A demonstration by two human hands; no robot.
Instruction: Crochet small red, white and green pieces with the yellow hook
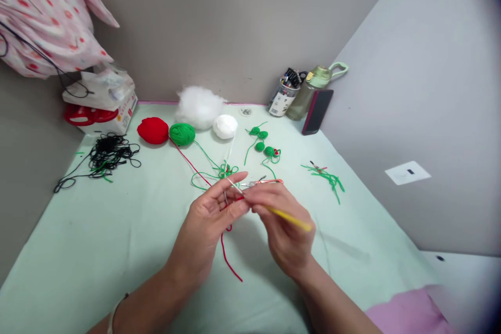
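Observation:
My left hand (213, 216) pinches red yarn (227, 255) and a white strand over its fingers; the red tail hangs down to the table. My right hand (282, 224) grips a yellow-handled crochet hook (291, 220), its tip at the left fingers. Both hands meet above the pale green table (117, 250). The red strand runs back to a red yarn ball (153, 130). Beside it sit a green yarn ball (182, 134) and a white yarn ball (225, 126).
White stuffing (199, 106) lies at the back. Small green crocheted pieces (263, 145), green scraps (326, 176), scissors (261, 182) and a black yarn tangle (105, 156) lie about. A pen cup (284, 96), bottle (311, 91), phone (317, 111) and boxes (104, 102) stand against the walls.

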